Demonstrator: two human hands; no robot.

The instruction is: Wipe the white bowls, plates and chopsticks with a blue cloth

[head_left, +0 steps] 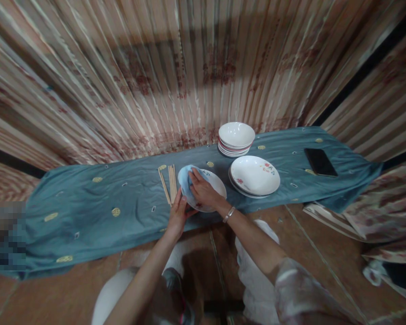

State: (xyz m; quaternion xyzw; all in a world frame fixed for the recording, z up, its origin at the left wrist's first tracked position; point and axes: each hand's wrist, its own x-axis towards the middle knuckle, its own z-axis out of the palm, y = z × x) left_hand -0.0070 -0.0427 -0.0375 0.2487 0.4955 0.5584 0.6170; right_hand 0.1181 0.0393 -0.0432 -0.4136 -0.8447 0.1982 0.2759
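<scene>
My left hand (178, 214) grips the near-left rim of a white plate (216, 184) with a small flower print, which is tilted toward me above the blue cloth (88, 207). My right hand (203, 189) presses a light blue rag (185, 178) onto the plate's face. A silver bracelet (228, 214) circles my right wrist. Several wooden chopsticks (169, 183) lie on the cloth just left of the plate.
To the right lies a stack of flowered white plates (255, 176), and behind it a stack of white bowls (236, 137). A black phone (320, 162) lies far right on the cloth. A striped curtain (189, 76) hangs behind. Brown tiled floor (325, 253) is below.
</scene>
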